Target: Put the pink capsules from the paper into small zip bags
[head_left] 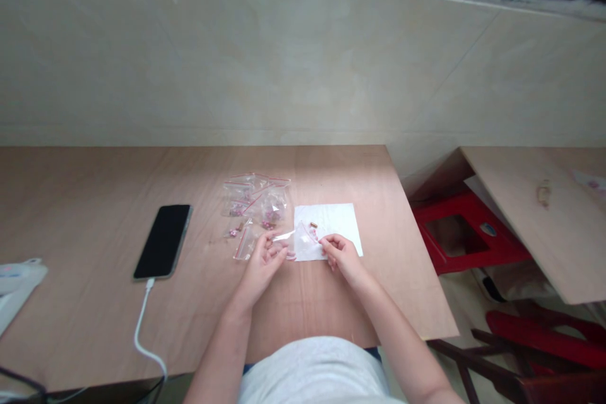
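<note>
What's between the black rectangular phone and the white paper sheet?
In the head view: clear, red-lined plastic bags and the person's left hand.

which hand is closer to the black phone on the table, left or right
Left. The phone lies to the left of both hands: the left hand comes first, and the right hand is farther off, at the white paper.

Pale grey-white top (pixel 315 371), plain, softly creased; dark blue cloth (pixel 374 351) beside it (slivers only). Forearms (pixel 389 322) and hands (pixel 348 260) bare.
</note>
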### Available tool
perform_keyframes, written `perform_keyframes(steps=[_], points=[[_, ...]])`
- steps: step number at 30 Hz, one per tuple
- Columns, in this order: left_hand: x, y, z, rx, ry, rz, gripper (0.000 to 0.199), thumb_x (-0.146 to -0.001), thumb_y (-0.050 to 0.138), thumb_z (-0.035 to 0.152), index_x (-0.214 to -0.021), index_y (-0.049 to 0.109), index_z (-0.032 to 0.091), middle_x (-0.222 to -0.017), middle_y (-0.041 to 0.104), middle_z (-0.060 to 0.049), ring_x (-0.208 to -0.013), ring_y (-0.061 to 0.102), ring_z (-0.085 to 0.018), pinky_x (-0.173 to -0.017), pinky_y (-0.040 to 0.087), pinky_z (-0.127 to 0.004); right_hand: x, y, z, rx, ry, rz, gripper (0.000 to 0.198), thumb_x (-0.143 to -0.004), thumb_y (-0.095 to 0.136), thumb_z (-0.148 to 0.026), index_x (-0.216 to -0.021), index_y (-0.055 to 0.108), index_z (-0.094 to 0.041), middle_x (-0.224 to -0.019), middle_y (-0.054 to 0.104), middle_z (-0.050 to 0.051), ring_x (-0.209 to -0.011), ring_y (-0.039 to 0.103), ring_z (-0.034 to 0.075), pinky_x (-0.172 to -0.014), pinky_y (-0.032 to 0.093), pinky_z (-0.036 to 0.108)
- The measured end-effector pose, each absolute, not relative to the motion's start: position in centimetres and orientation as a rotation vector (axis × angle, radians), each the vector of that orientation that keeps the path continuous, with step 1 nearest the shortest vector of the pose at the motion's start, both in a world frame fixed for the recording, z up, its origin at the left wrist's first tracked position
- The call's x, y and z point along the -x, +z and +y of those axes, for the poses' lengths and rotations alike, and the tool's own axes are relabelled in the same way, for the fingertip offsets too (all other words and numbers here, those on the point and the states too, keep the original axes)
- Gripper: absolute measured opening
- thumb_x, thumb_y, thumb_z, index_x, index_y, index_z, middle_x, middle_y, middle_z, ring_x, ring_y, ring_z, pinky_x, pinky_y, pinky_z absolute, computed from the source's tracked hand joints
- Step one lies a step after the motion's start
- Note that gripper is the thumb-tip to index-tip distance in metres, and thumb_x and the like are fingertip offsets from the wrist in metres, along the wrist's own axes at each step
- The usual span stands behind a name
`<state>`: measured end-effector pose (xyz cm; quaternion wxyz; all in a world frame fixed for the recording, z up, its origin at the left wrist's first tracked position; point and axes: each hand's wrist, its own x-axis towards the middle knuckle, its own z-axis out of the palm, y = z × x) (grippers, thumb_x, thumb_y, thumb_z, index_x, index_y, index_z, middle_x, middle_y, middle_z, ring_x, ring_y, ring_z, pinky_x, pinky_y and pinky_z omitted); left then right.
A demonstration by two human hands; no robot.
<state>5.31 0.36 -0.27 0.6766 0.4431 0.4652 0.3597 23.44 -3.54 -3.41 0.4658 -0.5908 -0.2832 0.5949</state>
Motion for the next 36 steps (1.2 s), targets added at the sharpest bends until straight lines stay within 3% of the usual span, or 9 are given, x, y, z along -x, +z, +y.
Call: perform_keyframes(steps=[5,15,20,24,28,36], points=[[-5.1,0.4,-1.8,-0.936,0.820,0.999,0.035,-0.068,0.063,0.023,-0.092,0.037,0.022,-0.087,0.050,0.003,-0.074,0.060,-0.011,-0.075,0.047,-0.030,-22.0,-1.4,-4.5,1.426,1.499,-0.727,0.030,-0.065,0.058,-0.044,-0.070,0.052,-0.015,-0.058,0.052,-0.002,-0.040,0.042,0.006,-0.033,0.032,0.017],[-0.9,0.4,-3.3,-1.129,0.670,1.022,0.022,-0.071,0.056,0.024,-0.092,0.049,0.018,-0.095,0.055,-0.004,-0.098,0.053,-0.017,-0.090,0.038,-0.033,-21.2,0.8,-6.1,1.431,1.402,-0.880,0.016,-0.064,0.060,-0.030,-0.059,0.054,-0.015,-0.049,0.048,-0.004,-0.042,0.039,0.006,-0.041,0.027,0.019],[-1.9,2.1,-2.4,-1.312,0.607,1.038,0.022,-0.076,0.051,0.033,-0.093,0.052,0.018,-0.091,0.057,-0.003,-0.085,0.053,-0.017,-0.077,0.043,-0.028,-20.4,1.5,-6.6,1.474,1.360,-1.095,0.015,-0.066,0.058,-0.028,-0.059,0.055,-0.015,-0.052,0.049,-0.002,-0.049,0.039,0.008,-0.046,0.028,0.020],[-3.2,2.9,-2.2,-1.469,0.523,1.016,0.020,-0.078,0.048,0.035,-0.078,0.055,0.016,-0.072,0.054,0.001,-0.068,0.050,-0.014,-0.061,0.040,-0.023,-19.8,1.8,-6.7,1.495,1.280,-1.186,0.016,-0.070,0.056,-0.030,-0.062,0.056,-0.015,-0.057,0.050,-0.002,-0.053,0.040,0.009,-0.051,0.030,0.021],[-3.5,2.9,-2.4,-1.542,0.560,1.016,0.019,-0.078,0.047,0.033,-0.075,0.055,0.016,-0.069,0.052,0.002,-0.065,0.048,-0.013,-0.060,0.037,-0.022,-19.4,1.4,-6.6,1.460,1.272,-1.180,0.017,-0.068,0.058,-0.032,-0.069,0.057,-0.016,-0.064,0.053,0.000,-0.059,0.044,0.011,-0.056,0.034,0.022],[-3.8,2.5,-3.3,-1.582,0.554,0.987,0.019,-0.079,0.046,0.031,-0.075,0.056,0.015,-0.073,0.056,-0.001,-0.071,0.050,-0.015,-0.064,0.040,-0.023,-18.3,0.6,-6.9,1.488,1.236,-1.121,0.016,-0.067,0.057,-0.030,-0.060,0.051,-0.017,-0.058,0.048,-0.002,-0.057,0.042,0.011,-0.054,0.033,0.022]])
